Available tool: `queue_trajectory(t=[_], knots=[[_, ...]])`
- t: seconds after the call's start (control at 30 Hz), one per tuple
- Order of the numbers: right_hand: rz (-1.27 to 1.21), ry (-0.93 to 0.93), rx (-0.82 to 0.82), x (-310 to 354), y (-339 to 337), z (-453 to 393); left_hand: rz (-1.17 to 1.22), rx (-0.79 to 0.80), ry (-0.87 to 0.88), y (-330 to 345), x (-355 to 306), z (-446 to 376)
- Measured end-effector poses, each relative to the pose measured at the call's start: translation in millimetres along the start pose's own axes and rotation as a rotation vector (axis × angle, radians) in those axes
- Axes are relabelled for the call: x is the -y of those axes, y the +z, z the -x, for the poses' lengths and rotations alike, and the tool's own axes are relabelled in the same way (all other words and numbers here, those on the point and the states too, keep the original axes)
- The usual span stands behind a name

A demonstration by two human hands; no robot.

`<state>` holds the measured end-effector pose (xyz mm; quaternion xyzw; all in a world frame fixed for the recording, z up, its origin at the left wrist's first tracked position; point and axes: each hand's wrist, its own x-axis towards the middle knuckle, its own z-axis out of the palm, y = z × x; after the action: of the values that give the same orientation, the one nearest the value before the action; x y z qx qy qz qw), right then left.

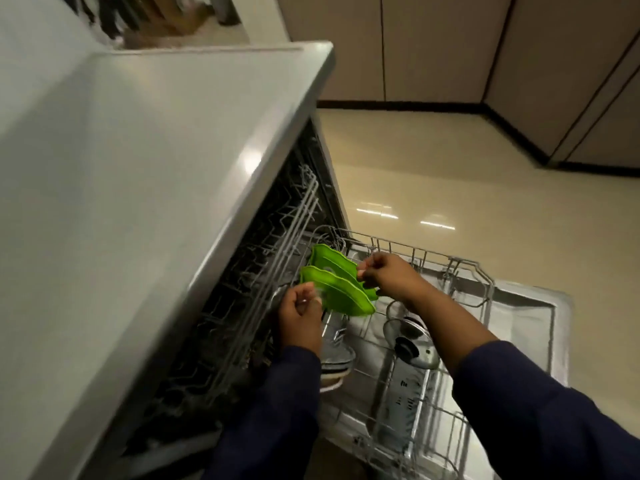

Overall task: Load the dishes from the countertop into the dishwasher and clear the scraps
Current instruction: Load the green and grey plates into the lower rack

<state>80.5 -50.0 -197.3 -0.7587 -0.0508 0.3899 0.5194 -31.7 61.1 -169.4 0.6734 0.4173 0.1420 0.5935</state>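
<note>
Now each hand's grip [384, 275] pinching green plates' [341, 292] rims above lower rack [460, 271].

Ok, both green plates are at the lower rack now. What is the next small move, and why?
Probably ease the nearer green plate down between the tines of the lower rack and let go. The left hand and right hand both pinch the plates, which stand on edge over the rack, near the stacked dishes.
</note>
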Motion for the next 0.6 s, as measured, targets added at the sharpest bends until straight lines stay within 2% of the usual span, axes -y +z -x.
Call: queue_trajectory(t=[0.3, 0.47, 0.6], knots=[[-0.127, -0.201, 0.254, 149, 66, 183, -0.049, -0.127, 0.168, -118, -115, 145], [-0.048, -0.327, 0.425, 222, 147, 253, -0.044, -0.280, 0.217, -221, -156, 189], [-0.005, -0.407, 0.530, 254, 232, 307, -0.006, -0.459, 0.231, -330, -154, 229]])
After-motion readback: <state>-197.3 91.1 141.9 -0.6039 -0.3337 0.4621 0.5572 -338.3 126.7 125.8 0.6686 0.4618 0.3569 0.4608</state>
